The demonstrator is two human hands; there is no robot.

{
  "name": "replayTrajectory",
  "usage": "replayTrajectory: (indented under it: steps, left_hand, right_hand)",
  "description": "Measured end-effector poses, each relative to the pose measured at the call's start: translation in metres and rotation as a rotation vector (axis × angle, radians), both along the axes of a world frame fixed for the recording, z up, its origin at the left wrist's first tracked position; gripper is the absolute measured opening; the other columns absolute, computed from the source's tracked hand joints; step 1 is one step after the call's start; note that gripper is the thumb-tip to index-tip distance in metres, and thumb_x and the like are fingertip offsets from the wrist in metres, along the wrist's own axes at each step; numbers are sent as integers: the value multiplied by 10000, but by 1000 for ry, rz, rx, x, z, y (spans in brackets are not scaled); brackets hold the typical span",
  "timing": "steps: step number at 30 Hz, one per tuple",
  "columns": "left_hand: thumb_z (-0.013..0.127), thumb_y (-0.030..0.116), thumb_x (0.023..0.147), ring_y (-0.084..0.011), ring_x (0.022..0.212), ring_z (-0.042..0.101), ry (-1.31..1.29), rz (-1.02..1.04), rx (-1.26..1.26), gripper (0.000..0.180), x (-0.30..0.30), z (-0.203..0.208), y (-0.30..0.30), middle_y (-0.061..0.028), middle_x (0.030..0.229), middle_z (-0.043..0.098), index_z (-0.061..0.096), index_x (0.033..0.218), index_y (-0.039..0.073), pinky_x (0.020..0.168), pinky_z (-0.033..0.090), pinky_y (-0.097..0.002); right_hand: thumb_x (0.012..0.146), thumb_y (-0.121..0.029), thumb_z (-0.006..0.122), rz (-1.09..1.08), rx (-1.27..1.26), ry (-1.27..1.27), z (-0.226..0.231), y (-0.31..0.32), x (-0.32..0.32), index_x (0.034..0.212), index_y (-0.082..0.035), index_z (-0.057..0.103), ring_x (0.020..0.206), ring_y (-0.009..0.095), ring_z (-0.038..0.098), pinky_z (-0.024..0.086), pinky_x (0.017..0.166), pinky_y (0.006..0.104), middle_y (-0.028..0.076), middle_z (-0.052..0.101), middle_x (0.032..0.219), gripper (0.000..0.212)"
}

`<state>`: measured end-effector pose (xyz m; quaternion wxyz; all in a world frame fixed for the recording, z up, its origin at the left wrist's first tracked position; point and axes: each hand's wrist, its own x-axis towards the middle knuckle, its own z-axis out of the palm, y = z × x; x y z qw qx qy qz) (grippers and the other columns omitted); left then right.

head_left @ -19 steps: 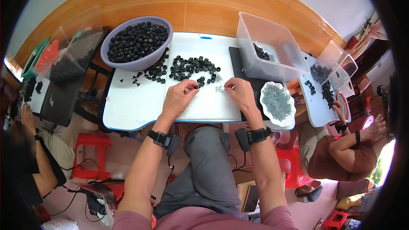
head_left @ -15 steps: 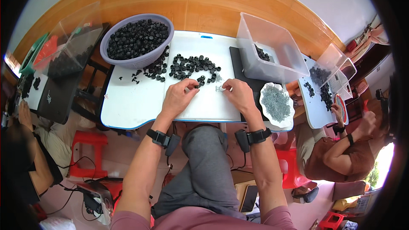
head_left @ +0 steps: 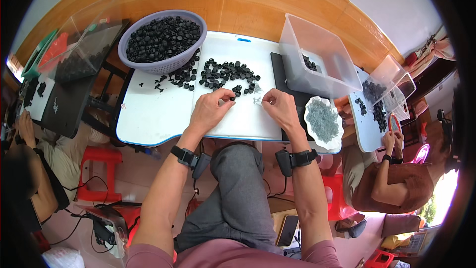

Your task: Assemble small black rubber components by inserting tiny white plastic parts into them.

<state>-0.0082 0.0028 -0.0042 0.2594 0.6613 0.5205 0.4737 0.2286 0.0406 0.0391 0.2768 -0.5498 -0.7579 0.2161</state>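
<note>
Left hand (head_left: 210, 109): rests on the white table (head_left: 153, 119), fingers curled narrow around a small black cap (head_left: 231, 99) pinched at the fingertips, just below the loose heap of black caps (head_left: 225, 73).
Right hand (head_left: 278, 106): on the same table, just to the right of the left hand, fingers drawn together on a small clear piece (head_left: 258, 100); how firmly it is pinched cannot be told.
Loose heap: black caps scattered across the upper middle of the table, directly above both hands and touching the table top.
Lavender basket (head_left: 148, 64): round, full of black caps, up and left of the heap, its rim overhanging the table's far left edge.
Clear bin (head_left: 322, 77): rectangular and see-through, right of the heap, a few black caps in its far corner.
White dish (head_left: 322, 121): holds small grey pieces, below the clear bin and right of the right hand.
Wrists: each carries a black strap with a small device, below the table edge.
Other people: one sits well to the right of the clear bin at a second white table, hands together; another sits far to the left of the basket.
</note>
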Motion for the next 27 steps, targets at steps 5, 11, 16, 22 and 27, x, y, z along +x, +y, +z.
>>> replayTrajectory:
  steps: [5, 11, 16, 22, 27]
  left_hand:
    - [757, 123, 869, -158, 740, 709, 14, -13, 1, 193, 1, 0, 0, -89, 906, 768, 739, 1045, 48, 664, 534, -283]
    - [764, 132, 882, -178, 831, 750, -24, -43, 0, 194, -3, -5, 1, -96, 943, 781, 745, 1058, 52, 762, 578, -288]
    - [764, 145, 878, -245, 843, 761, -48, -79, -47, 231, 0, -2, 1, -148, 927, 771, 726, 1078, 36, 787, 594, -338]
    - [765, 136, 872, -247, 861, 759, -55, -75, 9, 221, -1, -6, 3, -144, 923, 763, 727, 1062, 30, 770, 588, -333]
    - [771, 126, 862, -211, 834, 730, -39, -65, 23, 196, 0, 1, -1, -101, 925, 756, 737, 1038, 49, 708, 559, -314]
  right_hand:
    - [808, -57, 672, 7, -6, 72, -2, -1, 0, 900, 28, 736, 739, 290, 727, 565, 721, 362, 184, 738, 811, 141]
    - [854, -59, 701, -22, -155, 328, -5, -11, -17, 991, 23, 758, 747, 135, 710, 552, 687, 275, 109, 760, 822, 170]
    - [879, -26, 698, 59, -199, 626, -33, -14, -37, 988, 30, 749, 734, 72, 661, 517, 657, 221, 41, 738, 824, 133]
    - [881, -25, 698, 7, -223, 813, -51, -19, -51, 980, 19, 742, 688, 53, 624, 496, 627, 222, 17, 705, 782, 117]
    - [859, -17, 697, 37, 6, 561, -52, -24, -56, 960, -8, 755, 674, 91, 619, 501, 617, 262, 59, 711, 826, 116]
